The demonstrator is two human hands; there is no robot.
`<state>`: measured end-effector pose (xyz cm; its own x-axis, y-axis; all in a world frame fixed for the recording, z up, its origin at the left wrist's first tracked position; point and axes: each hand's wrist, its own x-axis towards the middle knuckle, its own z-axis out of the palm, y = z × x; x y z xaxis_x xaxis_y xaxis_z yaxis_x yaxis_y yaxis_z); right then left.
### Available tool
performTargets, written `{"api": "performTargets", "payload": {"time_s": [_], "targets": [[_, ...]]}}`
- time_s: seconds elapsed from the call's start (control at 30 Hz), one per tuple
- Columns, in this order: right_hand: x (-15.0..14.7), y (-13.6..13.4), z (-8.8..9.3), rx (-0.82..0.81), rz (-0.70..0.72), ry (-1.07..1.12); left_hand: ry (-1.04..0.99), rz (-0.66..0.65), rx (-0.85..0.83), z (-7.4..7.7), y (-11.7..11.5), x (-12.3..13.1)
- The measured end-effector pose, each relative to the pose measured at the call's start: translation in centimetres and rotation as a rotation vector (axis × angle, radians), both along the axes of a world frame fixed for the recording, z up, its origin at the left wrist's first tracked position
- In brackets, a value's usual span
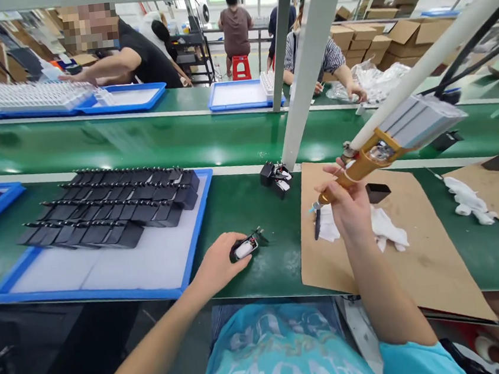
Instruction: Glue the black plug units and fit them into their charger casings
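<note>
My left hand (pixel 218 266) rests on the green bench and is closed on a small black part with a white face (pixel 246 248). My right hand (pixel 346 199) is raised over a brown cardboard sheet (pixel 422 264) and grips an amber dispensing syringe (pixel 363 166) by its barrel. The syringe's needle tip (pixel 314 207) points down and left, above a white cloth (pixel 385 227). A grey block and a white tube run from the syringe's rear to the upper right. A thin dark tool (pixel 316 225) lies on the cloth under the tip.
A blue tray (pixel 106 267) with rows of black parts (pixel 113 207) sits to the left. Two small black parts (pixel 276 178) lie by a white post (pixel 308 68). Beyond the green conveyor (pixel 138 142), other people work at blue trays. Another cloth (pixel 469 199) lies to the right.
</note>
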<state>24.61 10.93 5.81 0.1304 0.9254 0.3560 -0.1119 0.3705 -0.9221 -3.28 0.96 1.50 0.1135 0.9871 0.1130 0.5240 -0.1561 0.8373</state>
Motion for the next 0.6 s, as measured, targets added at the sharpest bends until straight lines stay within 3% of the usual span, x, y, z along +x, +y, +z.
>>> {"api": "performTargets", "payload": {"time_s": [0.13, 0.47, 0.6], "targets": [[-2.6, -3.0, 0.4, -0.028, 0.046, 0.031, -0.019, 0.009, -0.125, -1.3, -2.0, 0.3], [-6.4, -5.2, 1.3, -0.002, 0.080, 0.085, -0.135, -0.264, -0.244, -1.4, -1.2, 1.2], [-7.4, -5.6, 1.5, 0.027, 0.132, 0.099, -0.155, -0.206, -0.229, -1.8, -1.4, 1.6]]}}
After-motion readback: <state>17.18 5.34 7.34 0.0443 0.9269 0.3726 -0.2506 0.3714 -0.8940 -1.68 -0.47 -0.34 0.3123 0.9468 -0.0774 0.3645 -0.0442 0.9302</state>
